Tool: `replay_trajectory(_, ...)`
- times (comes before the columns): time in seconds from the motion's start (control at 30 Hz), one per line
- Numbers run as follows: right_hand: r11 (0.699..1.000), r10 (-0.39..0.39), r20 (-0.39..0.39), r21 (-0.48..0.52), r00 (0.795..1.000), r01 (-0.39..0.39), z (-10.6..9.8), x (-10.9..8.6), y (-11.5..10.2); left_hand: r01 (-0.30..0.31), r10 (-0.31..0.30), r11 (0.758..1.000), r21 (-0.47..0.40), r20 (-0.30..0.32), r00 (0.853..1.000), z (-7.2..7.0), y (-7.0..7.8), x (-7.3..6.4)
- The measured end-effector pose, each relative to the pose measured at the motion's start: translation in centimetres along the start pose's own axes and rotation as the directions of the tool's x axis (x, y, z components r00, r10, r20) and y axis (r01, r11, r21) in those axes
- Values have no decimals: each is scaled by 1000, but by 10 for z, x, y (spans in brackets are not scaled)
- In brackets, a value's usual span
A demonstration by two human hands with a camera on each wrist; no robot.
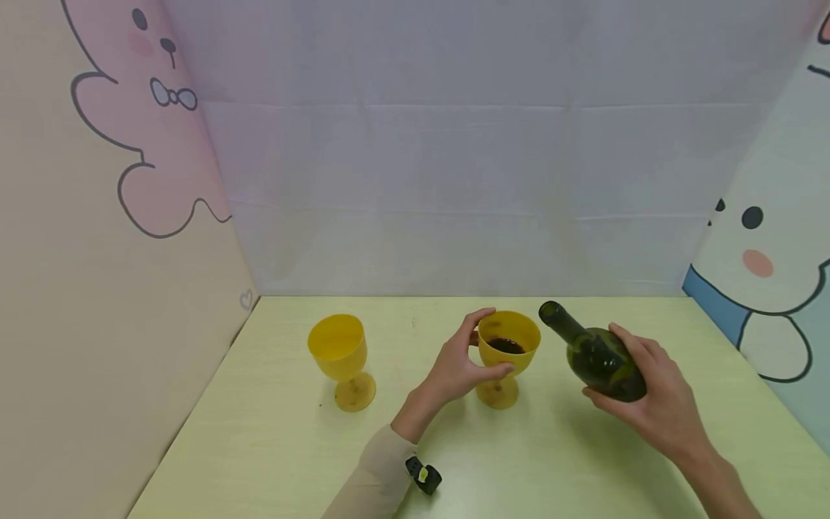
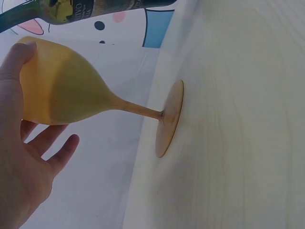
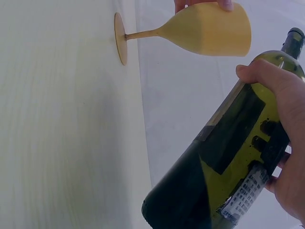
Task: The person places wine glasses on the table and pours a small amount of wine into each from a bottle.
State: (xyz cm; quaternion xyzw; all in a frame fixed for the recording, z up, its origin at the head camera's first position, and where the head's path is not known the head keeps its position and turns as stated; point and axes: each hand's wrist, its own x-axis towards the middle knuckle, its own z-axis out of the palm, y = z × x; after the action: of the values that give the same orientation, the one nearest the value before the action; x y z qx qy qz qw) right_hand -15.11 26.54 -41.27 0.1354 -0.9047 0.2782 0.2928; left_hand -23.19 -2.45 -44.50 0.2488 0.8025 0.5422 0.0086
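My left hand (image 1: 457,364) grips the bowl of a yellow goblet (image 1: 524,362), thumb on the near side and fingers around the far side. Dark liquid (image 1: 506,346) lies in the bottom of its bowl. The goblet's foot (image 2: 170,119) is on the table in the left wrist view. To the right, my right hand (image 1: 668,407) holds a dark green glass wine bottle (image 1: 599,360) around its body. The bottle is tilted, its neck pointing up and left toward the goblet, its mouth apart from the rim. Labels show on the bottle (image 3: 190,186) in the right wrist view.
A second yellow goblet (image 1: 338,353) stands upright on the pale table (image 1: 259,461), left of my left hand. A white cloth backdrop (image 1: 402,158) hangs behind the table. Side panels with cartoon drawings flank it. A dark wrist device (image 1: 424,476) sits at my left sleeve.
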Motion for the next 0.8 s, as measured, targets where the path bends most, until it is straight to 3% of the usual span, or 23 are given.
replay_trajectory(0.37,1000,-1,-11,7,1000,1,1,-3,-6,17,-17,1000,15,20,1000,-2,3,0)
replay_trajectory(0.57,997,-9,-36,82,999,12,3,-6,-13,45,-47,998,45,47,998,-4,4,-2)
replay_trajectory(0.8,990,-44,-45,134,998,50,5,-6,-21,-43,42,999,30,34,999,-9,6,-4)
